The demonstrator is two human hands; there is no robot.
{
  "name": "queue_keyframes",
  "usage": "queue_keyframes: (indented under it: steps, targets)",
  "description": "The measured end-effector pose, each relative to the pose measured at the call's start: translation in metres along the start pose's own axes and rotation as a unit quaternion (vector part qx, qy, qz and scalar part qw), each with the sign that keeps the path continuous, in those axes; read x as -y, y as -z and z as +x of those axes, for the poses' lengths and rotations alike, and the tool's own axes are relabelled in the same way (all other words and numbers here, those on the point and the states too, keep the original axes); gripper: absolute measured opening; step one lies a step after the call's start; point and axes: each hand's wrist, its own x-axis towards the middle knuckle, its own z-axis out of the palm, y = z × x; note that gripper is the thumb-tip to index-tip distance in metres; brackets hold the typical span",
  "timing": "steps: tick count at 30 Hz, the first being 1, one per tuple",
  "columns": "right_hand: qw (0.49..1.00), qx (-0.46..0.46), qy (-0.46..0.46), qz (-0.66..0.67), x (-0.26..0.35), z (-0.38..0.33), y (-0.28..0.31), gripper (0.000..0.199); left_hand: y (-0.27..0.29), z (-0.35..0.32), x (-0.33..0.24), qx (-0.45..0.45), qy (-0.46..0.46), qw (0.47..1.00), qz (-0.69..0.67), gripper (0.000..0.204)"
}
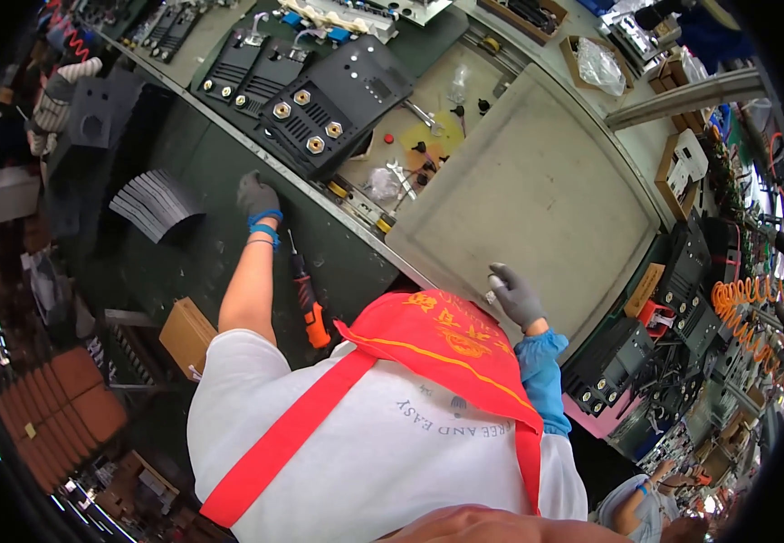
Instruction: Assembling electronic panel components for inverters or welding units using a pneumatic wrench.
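My left hand (257, 196), in a grey glove, is over the dark green bench near its metal edge, just left of a black slotted panel (347, 98) with brass hex fittings. Its fingers are too small and dark to make out. Over the near edge of a large grey-beige board (537, 181) is my right hand (516, 297), also gloved, with thumb and index finger apart and nothing visible between them. A red and black power screwdriver (307, 299) with an orange end lies between my left forearm and the red apron (446, 335).
Wrenches (402, 179), small dark parts and clear plastic bags lie in a recess beside the board. Smaller black panels (231, 65) sit farther left. A fanned stack of grey pieces (154, 206) rests on the left. Finished-looking black panels (611, 364) and an orange coiled hose (738, 312) are right.
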Motion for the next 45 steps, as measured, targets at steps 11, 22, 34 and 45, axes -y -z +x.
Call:
queue_keyframes:
  steps: [11,22,34,45]
  targets:
    - [0.975,0.024,-0.06,-0.213,0.025,0.004,-0.036,0.037,-0.023,0.086,0.044,0.269,-0.249,0.893,0.259,0.046]
    - [0.975,0.066,-0.058,-0.205,0.06,0.019,-0.059,0.038,0.007,0.078,0.02,0.259,-0.335,0.881,0.212,0.036]
    - [0.996,0.007,-0.046,-0.081,0.09,0.064,-0.126,0.043,0.026,0.1,0.028,0.287,-0.402,0.856,0.154,0.047]
    - [0.803,0.014,-0.175,0.569,0.182,0.166,-0.161,0.037,0.052,0.16,-0.103,0.281,-0.014,0.829,-0.483,0.029]
